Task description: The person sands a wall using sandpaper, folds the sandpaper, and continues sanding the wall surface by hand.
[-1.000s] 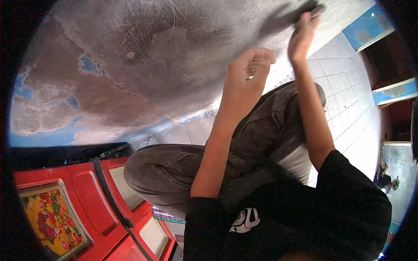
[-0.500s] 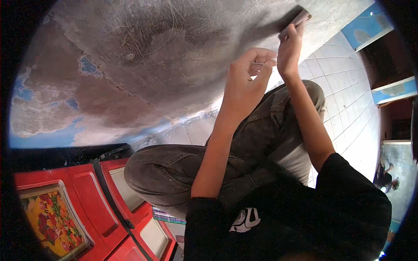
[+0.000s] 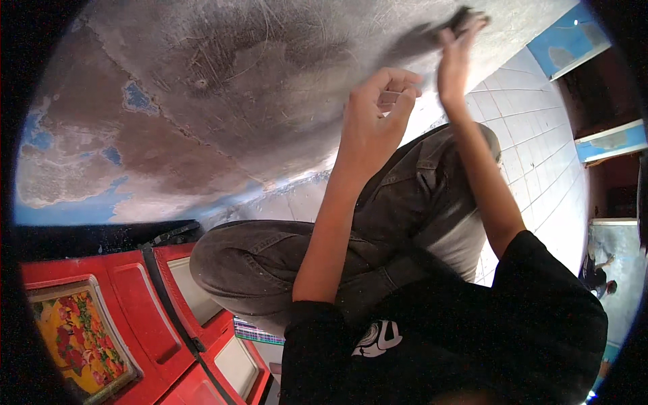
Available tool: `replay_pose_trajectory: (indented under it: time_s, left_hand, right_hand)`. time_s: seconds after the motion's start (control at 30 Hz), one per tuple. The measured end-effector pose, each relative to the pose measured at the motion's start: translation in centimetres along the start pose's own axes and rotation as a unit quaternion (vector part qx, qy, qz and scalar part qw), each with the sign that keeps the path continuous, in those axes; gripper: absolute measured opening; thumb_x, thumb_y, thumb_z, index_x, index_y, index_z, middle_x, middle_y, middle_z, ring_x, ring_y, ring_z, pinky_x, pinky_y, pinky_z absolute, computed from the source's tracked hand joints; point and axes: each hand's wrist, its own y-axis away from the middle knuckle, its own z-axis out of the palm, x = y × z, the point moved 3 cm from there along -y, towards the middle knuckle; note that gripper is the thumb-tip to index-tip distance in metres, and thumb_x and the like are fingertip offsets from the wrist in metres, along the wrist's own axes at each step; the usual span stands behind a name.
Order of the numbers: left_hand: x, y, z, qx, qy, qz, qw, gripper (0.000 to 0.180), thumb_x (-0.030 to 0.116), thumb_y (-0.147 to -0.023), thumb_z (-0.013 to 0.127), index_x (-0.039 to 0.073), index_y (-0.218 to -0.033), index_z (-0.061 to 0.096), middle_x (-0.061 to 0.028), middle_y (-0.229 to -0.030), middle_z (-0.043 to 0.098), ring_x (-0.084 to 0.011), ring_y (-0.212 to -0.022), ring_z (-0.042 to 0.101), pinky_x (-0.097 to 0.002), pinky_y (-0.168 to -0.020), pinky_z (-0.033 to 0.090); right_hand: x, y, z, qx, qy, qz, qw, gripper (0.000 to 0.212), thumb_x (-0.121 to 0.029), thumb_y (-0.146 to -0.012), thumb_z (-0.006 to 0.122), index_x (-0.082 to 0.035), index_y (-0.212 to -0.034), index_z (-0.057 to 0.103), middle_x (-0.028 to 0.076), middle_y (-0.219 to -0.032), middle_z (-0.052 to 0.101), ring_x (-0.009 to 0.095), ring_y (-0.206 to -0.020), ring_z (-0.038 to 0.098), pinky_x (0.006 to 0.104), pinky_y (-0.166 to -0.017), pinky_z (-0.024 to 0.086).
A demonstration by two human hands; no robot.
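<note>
My right hand [image 3: 454, 71] is raised at the upper right, smeared by motion. Its fingers hold a small grey-brown block [image 3: 478, 16] against the scuffed grey wall [image 3: 270, 88]; the block is blurred and partly hidden by the fingers, and a dark shadow falls beside it. Lower and to the left, my left hand [image 3: 375, 111] hovers in front of the wall. The fingers of that hand are loosely curled, with a gap to the thumb, and nothing shows between them.
My bent legs in dark trousers [image 3: 270, 260] are below my hands. White floor tiles [image 3: 526, 128] stretch to the right. At the lower left stands a red cabinet [image 3: 145, 310] with a flowery panel. Blue patches [image 3: 138, 99] show through the wall's worn surface. Another person [image 3: 595, 273] is at the far right.
My right hand has shifted slightly up and right along the wall with the block, and its fingers have spread a little. My left hand has moved slightly left and up.
</note>
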Motion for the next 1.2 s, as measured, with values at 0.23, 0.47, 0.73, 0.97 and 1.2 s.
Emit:
replay_pose_trajectory:
  time_s: [0.23, 0.47, 0.73, 0.97, 1.2]
  left_hand:
    - [0.9, 0.0, 0.3, -0.017, -0.021, -0.029, 0.999, 0.018, 0.007, -0.088, 0.055, 0.000, -0.102, 0.063, -0.0107, -0.094, 0.067, -0.0149, -0.089, 0.063, -0.0266, -0.083, 0.047]
    - [0.2, 0.1, -0.1, -0.004, -0.009, -0.040, 0.999, 0.019, 0.009, -0.088, 0.055, 0.001, -0.103, 0.064, -0.0109, -0.092, 0.067, -0.0157, -0.087, 0.063, -0.0278, -0.079, 0.048]
    - [0.6, -0.3, -0.6, -0.004, -0.028, -0.033, 0.999, 0.019, 0.011, -0.088, 0.055, 0.002, -0.102, 0.064, -0.0109, -0.091, 0.067, -0.0160, -0.084, 0.063, -0.0288, -0.078, 0.048]
    - [0.5, -0.1, -0.3, -0.009, -0.029, -0.040, 0.999, 0.019, 0.011, -0.087, 0.055, 0.002, -0.102, 0.064, -0.0098, -0.091, 0.067, -0.0154, -0.084, 0.062, -0.0278, -0.078, 0.048]
    - [0.3, 0.2, 0.2, -0.022, -0.027, -0.049, 0.998, 0.019, 0.012, -0.087, 0.056, 0.003, -0.102, 0.064, -0.0092, -0.091, 0.067, -0.0145, -0.085, 0.062, -0.0275, -0.078, 0.048]
  right_hand:
    - [-0.7, -5.0, -2.5, 0.085, -0.044, -0.073, 0.993, 0.069, -0.025, -0.093, 0.044, 0.003, -0.145, 0.009, 0.018, -0.154, 0.005, 0.027, -0.142, 0.004, 0.0316, -0.113, 0.007]
    - [0.8, -8.0, -5.2, 0.200, -0.039, -0.107, 0.973, 0.055, -0.022, -0.093, 0.051, 0.007, -0.137, 0.035, 0.022, -0.144, 0.033, 0.028, -0.134, 0.030, 0.0324, -0.108, 0.023]
    - [3.3, -8.7, -8.6, 0.203, 0.161, -0.021, 0.966, 0.040, -0.026, -0.088, 0.053, 0.000, -0.119, 0.057, 0.020, -0.101, 0.064, 0.026, -0.092, 0.060, 0.0395, -0.079, 0.043]
    - [2.0, -2.2, -4.9, 0.169, 0.090, -0.006, 0.982, 0.029, -0.024, -0.094, 0.052, 0.003, -0.088, 0.059, 0.009, -0.069, 0.060, 0.013, -0.065, 0.051, 0.0324, -0.060, 0.043]
    - [0.2, -1.7, -2.3, 0.174, 0.062, -0.034, 0.982, 0.028, -0.019, -0.095, 0.046, 0.005, -0.109, 0.053, 0.021, -0.079, 0.061, 0.027, -0.070, 0.059, 0.0392, -0.067, 0.045]
